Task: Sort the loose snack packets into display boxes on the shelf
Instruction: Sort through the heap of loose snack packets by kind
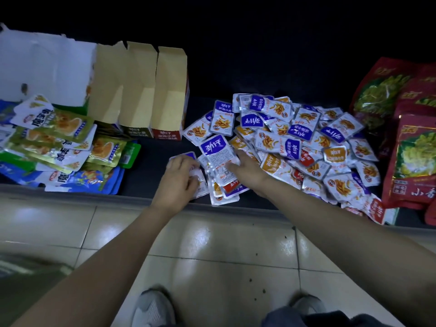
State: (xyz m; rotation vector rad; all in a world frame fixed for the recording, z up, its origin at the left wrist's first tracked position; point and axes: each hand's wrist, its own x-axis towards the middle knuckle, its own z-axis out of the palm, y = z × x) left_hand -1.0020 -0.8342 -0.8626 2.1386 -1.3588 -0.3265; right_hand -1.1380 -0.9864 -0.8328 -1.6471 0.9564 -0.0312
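- The left hand [178,178] has its fingers [192,179] bent and close together, curled over the left edge of a stack of packets [221,185]; a purple-topped packet [186,156] shows just beyond its knuckles
- The right hand [247,171] lays its fingers [232,161] fairly straight and pressed together on the right side of that same stack; whether the thumb goes under the stack cannot be told
- Between the two sets of fingers the stack's top packet [215,153] lies back side up, with a purple band at its far end and small print below
- Right of the right fingers and touching them, the loose snack packets [306,142] lie in a broad heap, silver with purple, orange and red bands, overlapping at all angles
- Beyond the left fingers and a little to their left, three open brown display boxes [165,95] stand side by side; they look empty inside; a white box [42,67] with a torn rim stands left of them
- Well left of the left fingers lie green and blue pouches [59,138] in a loose pile; well right of the right fingers lie large red bags [412,149]
- All of this rests on the dark shelf [151,166]; nearer than the fingers are the pale floor tiles [212,244] and two grey shoes [153,308]
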